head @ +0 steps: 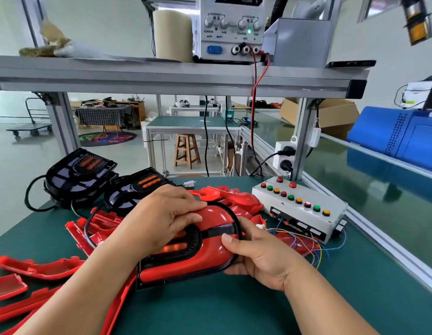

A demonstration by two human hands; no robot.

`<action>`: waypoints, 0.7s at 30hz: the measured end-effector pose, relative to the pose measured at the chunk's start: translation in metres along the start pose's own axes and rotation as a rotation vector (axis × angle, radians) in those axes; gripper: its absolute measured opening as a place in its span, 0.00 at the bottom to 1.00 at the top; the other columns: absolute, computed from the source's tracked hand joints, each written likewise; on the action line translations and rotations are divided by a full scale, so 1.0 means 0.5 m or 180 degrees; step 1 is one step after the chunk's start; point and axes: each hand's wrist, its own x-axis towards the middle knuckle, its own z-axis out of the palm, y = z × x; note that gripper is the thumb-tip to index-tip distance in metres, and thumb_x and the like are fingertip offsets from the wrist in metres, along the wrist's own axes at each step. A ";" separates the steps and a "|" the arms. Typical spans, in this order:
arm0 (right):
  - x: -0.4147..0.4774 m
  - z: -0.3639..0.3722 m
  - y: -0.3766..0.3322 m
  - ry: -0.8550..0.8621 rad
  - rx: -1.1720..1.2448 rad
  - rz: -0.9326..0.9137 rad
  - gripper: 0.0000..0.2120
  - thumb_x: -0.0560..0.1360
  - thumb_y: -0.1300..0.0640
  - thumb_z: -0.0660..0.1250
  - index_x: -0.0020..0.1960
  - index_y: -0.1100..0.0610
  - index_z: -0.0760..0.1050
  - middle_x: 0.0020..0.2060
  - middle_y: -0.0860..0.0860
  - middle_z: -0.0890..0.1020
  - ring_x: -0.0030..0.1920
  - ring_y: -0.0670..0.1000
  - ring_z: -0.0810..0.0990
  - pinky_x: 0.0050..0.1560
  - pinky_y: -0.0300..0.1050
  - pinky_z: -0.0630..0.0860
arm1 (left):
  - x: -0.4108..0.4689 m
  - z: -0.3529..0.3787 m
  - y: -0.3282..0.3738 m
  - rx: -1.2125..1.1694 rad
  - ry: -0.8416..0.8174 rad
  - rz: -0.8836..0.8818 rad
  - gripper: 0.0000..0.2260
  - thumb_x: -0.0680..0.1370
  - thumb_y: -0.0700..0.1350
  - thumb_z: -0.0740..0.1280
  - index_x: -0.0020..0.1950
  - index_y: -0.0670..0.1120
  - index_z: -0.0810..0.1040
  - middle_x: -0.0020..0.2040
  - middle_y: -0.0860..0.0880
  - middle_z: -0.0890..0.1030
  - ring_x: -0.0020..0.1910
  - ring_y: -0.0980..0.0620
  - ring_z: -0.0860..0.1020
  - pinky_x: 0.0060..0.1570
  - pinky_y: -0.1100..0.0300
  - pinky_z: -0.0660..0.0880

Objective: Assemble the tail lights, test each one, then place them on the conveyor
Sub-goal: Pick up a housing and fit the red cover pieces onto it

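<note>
A tail light (205, 252) with a red lens on a black housing lies on the green bench in front of me. My left hand (162, 218) lies across its top, fingers curled over the lens edge. My right hand (256, 252) grips its right end, thumb on the lens and fingers underneath. Two black housings (77, 175) (135, 189) with orange inserts sit at the back left. Loose red lenses (38, 267) lie on the left, and more red lenses (234, 197) are piled behind the light. The green conveyor belt (355, 180) runs along the right.
A white test box (299, 209) with coloured buttons sits at the right, several thin coloured wires (306, 240) trailing from it. A power supply (232, 27) stands on the aluminium shelf (162, 78) overhead. A blue machine (403, 139) sits beyond the conveyor.
</note>
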 end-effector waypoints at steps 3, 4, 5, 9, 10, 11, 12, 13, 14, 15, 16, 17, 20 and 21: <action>-0.001 0.000 0.001 -0.0059 -0.0021 -0.0043 0.27 0.64 0.52 0.74 0.62 0.48 0.72 0.50 0.52 0.85 0.47 0.54 0.84 0.52 0.55 0.79 | 0.001 -0.002 0.006 0.0119 0.0035 0.0249 0.19 0.77 0.59 0.60 0.58 0.51 0.83 0.49 0.59 0.79 0.50 0.54 0.78 0.55 0.60 0.73; -0.001 -0.001 0.001 -0.0087 -0.0013 -0.0053 0.27 0.64 0.52 0.74 0.62 0.47 0.73 0.50 0.52 0.85 0.48 0.54 0.84 0.50 0.54 0.80 | 0.003 -0.004 0.010 0.0156 0.0037 0.0316 0.20 0.77 0.59 0.59 0.58 0.51 0.83 0.48 0.58 0.80 0.50 0.54 0.78 0.53 0.58 0.74; -0.001 -0.001 0.001 -0.0107 0.0002 -0.0060 0.26 0.64 0.52 0.74 0.61 0.47 0.73 0.51 0.52 0.85 0.48 0.54 0.84 0.49 0.53 0.81 | 0.005 -0.005 0.013 0.0192 0.0041 0.0379 0.20 0.77 0.59 0.59 0.57 0.51 0.84 0.48 0.57 0.81 0.49 0.54 0.78 0.52 0.59 0.75; 0.000 -0.003 0.000 -0.0097 0.0040 -0.0070 0.24 0.66 0.53 0.73 0.61 0.47 0.74 0.52 0.54 0.84 0.48 0.55 0.83 0.52 0.55 0.79 | 0.004 -0.014 0.005 0.0174 0.0098 0.0395 0.19 0.77 0.58 0.59 0.57 0.51 0.84 0.47 0.58 0.80 0.49 0.58 0.76 0.51 0.63 0.73; 0.000 -0.002 0.000 -0.0103 0.0016 -0.0066 0.24 0.66 0.53 0.73 0.61 0.47 0.74 0.52 0.54 0.84 0.48 0.55 0.83 0.53 0.56 0.79 | 0.002 -0.017 0.002 0.0131 0.0104 0.0358 0.19 0.76 0.59 0.59 0.57 0.52 0.84 0.47 0.59 0.79 0.49 0.58 0.76 0.51 0.63 0.74; 0.000 -0.003 -0.001 -0.0111 -0.0011 -0.0059 0.24 0.66 0.53 0.73 0.61 0.47 0.74 0.52 0.53 0.84 0.48 0.55 0.83 0.54 0.57 0.78 | 0.000 -0.018 -0.001 0.0090 0.0090 0.0327 0.20 0.76 0.60 0.59 0.57 0.53 0.84 0.47 0.60 0.79 0.49 0.59 0.76 0.51 0.63 0.74; -0.001 -0.003 0.000 -0.0116 -0.0027 -0.0048 0.24 0.66 0.53 0.73 0.61 0.47 0.74 0.53 0.54 0.84 0.49 0.55 0.83 0.56 0.58 0.78 | -0.002 -0.018 -0.002 0.0059 0.0064 0.0306 0.20 0.76 0.60 0.58 0.57 0.53 0.84 0.47 0.60 0.78 0.50 0.59 0.75 0.52 0.64 0.73; -0.001 -0.003 0.000 -0.0120 -0.0031 -0.0036 0.24 0.66 0.53 0.73 0.61 0.47 0.74 0.54 0.54 0.84 0.50 0.55 0.83 0.57 0.59 0.77 | -0.003 -0.017 -0.002 0.0037 0.0036 0.0292 0.20 0.76 0.60 0.58 0.58 0.53 0.83 0.48 0.60 0.78 0.50 0.59 0.75 0.52 0.64 0.73; -0.001 -0.003 0.000 -0.0120 -0.0031 -0.0027 0.24 0.66 0.53 0.73 0.61 0.47 0.73 0.54 0.54 0.84 0.50 0.55 0.83 0.58 0.60 0.77 | -0.003 -0.016 -0.001 0.0030 0.0015 0.0279 0.21 0.76 0.61 0.58 0.58 0.53 0.83 0.48 0.60 0.77 0.50 0.60 0.75 0.52 0.64 0.73; -0.002 -0.002 -0.001 -0.0120 -0.0032 -0.0025 0.24 0.66 0.53 0.73 0.61 0.47 0.73 0.54 0.54 0.84 0.50 0.55 0.83 0.58 0.61 0.76 | -0.002 -0.015 -0.001 0.0041 -0.0002 0.0265 0.21 0.76 0.61 0.57 0.58 0.53 0.83 0.48 0.61 0.77 0.51 0.60 0.75 0.53 0.64 0.73; -0.002 -0.002 -0.001 -0.0116 -0.0039 -0.0025 0.24 0.66 0.53 0.73 0.62 0.48 0.73 0.54 0.54 0.84 0.50 0.55 0.83 0.58 0.61 0.76 | -0.001 -0.013 0.000 0.0057 -0.0015 0.0258 0.21 0.76 0.61 0.58 0.59 0.53 0.83 0.48 0.61 0.77 0.51 0.59 0.76 0.53 0.64 0.73; -0.002 -0.001 -0.001 -0.0110 -0.0043 -0.0025 0.25 0.66 0.53 0.73 0.62 0.48 0.73 0.53 0.54 0.84 0.50 0.54 0.83 0.58 0.61 0.76 | 0.001 -0.011 -0.001 0.0062 -0.0028 0.0254 0.20 0.77 0.61 0.59 0.59 0.53 0.83 0.49 0.61 0.76 0.51 0.59 0.76 0.53 0.64 0.73; -0.001 -0.001 0.002 -0.0126 -0.0007 0.0000 0.24 0.66 0.53 0.73 0.61 0.48 0.73 0.51 0.52 0.84 0.48 0.53 0.83 0.52 0.56 0.79 | 0.005 0.000 0.003 -0.0025 -0.0099 0.0157 0.18 0.77 0.57 0.62 0.62 0.52 0.81 0.51 0.59 0.75 0.53 0.58 0.75 0.55 0.66 0.71; 0.000 -0.001 0.003 -0.0144 0.0029 0.0018 0.24 0.66 0.53 0.73 0.61 0.48 0.73 0.51 0.52 0.84 0.47 0.53 0.83 0.49 0.54 0.80 | 0.006 0.004 0.005 -0.0039 -0.0142 0.0122 0.19 0.76 0.56 0.61 0.63 0.52 0.80 0.53 0.59 0.75 0.54 0.59 0.75 0.56 0.66 0.70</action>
